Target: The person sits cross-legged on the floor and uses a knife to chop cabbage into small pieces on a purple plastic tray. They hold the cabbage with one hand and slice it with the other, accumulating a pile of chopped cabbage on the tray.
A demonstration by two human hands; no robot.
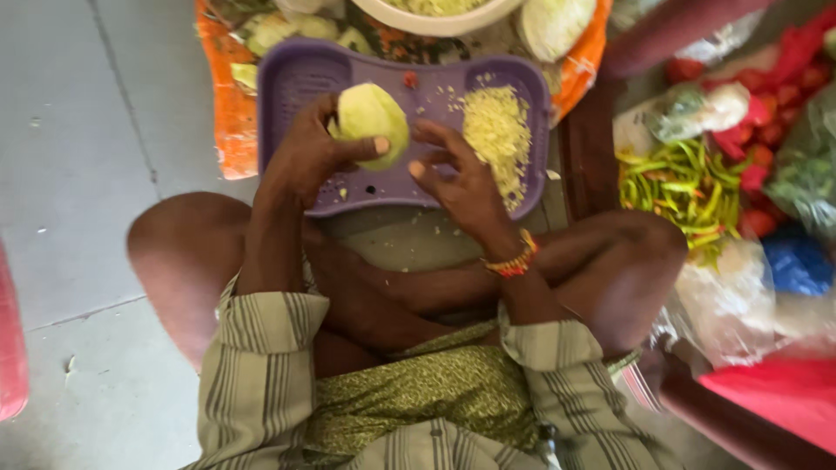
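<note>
I sit cross-legged on the floor over a purple plastic tray (296, 74). My left hand (309, 152) grips a pale green piece of cabbage (370, 117) above the tray's middle, thumb across its front. Beside it, my right hand (461, 178) hovers with fingers spread; the fingertips are close to the cabbage and I see nothing in that hand. A pile of finely chopped cabbage (496, 130) lies on the tray's right side. A small red bit (409, 80) rests near the tray's far edge.
Beyond the tray an orange cloth (231, 113) carries cabbage pieces (553, 24) and a white bowl (435, 17). To the right lie green chillies (684, 187), red tomatoes (771, 96), plastic bags (797, 265) and a dark wooden edge (588, 148). Grey tiled floor (78, 174) spreads left.
</note>
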